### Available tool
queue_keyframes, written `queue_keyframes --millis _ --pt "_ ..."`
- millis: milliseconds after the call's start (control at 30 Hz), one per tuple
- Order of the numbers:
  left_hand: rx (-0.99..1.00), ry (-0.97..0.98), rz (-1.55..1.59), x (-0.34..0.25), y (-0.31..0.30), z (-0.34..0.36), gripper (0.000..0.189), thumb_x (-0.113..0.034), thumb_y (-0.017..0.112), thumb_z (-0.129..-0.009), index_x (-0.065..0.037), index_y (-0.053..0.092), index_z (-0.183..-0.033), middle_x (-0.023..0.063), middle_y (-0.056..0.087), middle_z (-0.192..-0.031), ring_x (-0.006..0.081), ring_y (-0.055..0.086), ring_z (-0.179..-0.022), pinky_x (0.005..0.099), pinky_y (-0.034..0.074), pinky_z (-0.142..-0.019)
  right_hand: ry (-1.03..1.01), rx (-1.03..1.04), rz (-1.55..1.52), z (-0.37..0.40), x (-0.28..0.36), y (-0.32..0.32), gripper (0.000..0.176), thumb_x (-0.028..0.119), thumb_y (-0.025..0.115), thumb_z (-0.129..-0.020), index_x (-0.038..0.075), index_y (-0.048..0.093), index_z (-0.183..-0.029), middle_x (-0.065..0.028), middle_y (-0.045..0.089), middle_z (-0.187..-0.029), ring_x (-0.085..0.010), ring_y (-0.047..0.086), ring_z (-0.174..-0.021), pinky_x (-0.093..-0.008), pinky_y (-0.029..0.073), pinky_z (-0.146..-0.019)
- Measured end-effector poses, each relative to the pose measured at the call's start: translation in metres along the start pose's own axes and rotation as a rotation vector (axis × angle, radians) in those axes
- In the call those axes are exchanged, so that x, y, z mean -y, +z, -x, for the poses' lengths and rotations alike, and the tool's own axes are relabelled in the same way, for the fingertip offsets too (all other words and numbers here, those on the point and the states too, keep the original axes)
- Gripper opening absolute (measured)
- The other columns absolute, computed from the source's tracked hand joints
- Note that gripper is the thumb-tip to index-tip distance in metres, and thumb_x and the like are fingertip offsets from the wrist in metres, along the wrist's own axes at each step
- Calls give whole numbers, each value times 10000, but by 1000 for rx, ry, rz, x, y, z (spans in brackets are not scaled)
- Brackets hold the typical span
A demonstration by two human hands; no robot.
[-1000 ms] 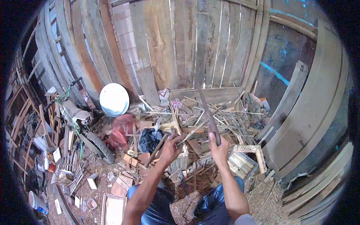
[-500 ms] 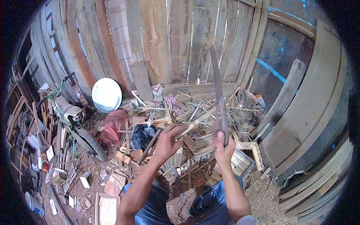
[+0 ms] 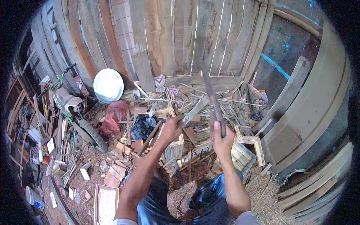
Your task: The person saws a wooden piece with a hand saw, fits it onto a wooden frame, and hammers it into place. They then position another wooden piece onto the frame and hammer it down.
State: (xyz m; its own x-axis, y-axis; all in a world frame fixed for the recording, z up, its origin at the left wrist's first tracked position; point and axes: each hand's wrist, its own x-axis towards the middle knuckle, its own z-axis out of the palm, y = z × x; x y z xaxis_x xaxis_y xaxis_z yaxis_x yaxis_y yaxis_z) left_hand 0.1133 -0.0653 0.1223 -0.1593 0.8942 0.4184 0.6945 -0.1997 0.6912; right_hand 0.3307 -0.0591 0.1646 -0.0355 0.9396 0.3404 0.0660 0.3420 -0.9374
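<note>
My left hand [image 3: 172,128] is closed around the lower end of a thin flat strip of wood [image 3: 196,111], which slants up and to the right. My right hand [image 3: 223,141] grips the long wooden handle of a machete [image 3: 216,112], thumb laid along it. Its dark blade points up and away, slightly blurred. In this view the strip's upper end comes close to the machete near where handle and blade meet. Below my hands, between my knees, wooden slats and a frame of pale wood [image 3: 258,150] lie in a heap.
Scrap sticks pile up against the plank wall [image 3: 168,41]. A white round lid or basin [image 3: 108,86], a red plastic bag [image 3: 112,118] and a black bag [image 3: 144,126] lie to the left, near a small wheeled frame [image 3: 71,101]. Large boards [image 3: 303,116] lean at right.
The machete has come down and its blade sits lower in view. The wood strip has turned to show its broad face, and my left hand has moved slightly up.
</note>
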Motion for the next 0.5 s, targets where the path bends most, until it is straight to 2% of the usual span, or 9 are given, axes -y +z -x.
queue_keyframes --millis 100,133,167,200,300,333,433,500 --pt "93 -101 -77 56 25 1 283 -213 576 -890 -94 656 -1133 236 667 -929 351 665 -866 428 494 -765 73 76 164 -2 -8 2 489 445 595 -924 -4 621 -732 -44 511 -518 -127 474 -489 -331 395 -495" --pt "140 -213 -118 67 32 5 285 -222 585 -884 -97 662 -1128 235 670 -951 346 666 -888 421 497 -778 100 72 195 -2 -6 4 529 484 578 -920 -8 627 -730 -89 528 -529 -176 491 -502 -376 410 -526" --pt "191 -324 -160 78 40 10 287 -231 594 -878 -100 669 -1122 233 674 -973 342 668 -911 415 500 -792 107 66 186 -2 -7 6 529 484 578 -920 -8 627 -730 -89 528 -529 -176 491 -502 -376 410 -526" --pt "202 -352 -133 86 48 15 288 -231 620 -860 -77 682 -1095 220 682 -980 331 675 -908 400 509 -796 132 96 212 -3 -10 7 543 498 572 -918 -7 627 -728 -98 536 -534 -198 498 -510 -387 414 -538" --pt "149 -249 -88 136 86 30 275 -198 632 -845 -50 688 -1069 212 686 -965 318 685 -884 397 519 -780 211 142 252 -3 -14 7 576 530 559 -912 -9 614 -718 -121 534 -538 -238 512 -524 -405 420 -561" --pt "18 -84 -74 159 103 35 233 -124 611 -818 -34 670 -1025 252 660 -842 388 665 -817 431 530 -712 219 151 269 -3 -14 5 571 524 563 -913 -11 612 -719 -123 530 -537 -232 502 -520 -401 415 -555" --pt "10 -192 -61 161 112 35 217 -116 610 -824 -37 663 -1019 243 654 -863 400 658 -764 433 528 -685 222 152 259 -4 -3 0 560 507 575 -915 -17 611 -720 -122 514 -525 -217 461 -500 -393 398 -535" --pt "-10 -185 -19 159 117 40 205 -103 607 -823 -33 660 -1009 239 644 -878 403 649 -762 438 522 -687 194 151 295 -6 -9 -3 555 503 581 -914 -18 617 -725 -114 506 -514 -211 432 -485 -391 390 -524"
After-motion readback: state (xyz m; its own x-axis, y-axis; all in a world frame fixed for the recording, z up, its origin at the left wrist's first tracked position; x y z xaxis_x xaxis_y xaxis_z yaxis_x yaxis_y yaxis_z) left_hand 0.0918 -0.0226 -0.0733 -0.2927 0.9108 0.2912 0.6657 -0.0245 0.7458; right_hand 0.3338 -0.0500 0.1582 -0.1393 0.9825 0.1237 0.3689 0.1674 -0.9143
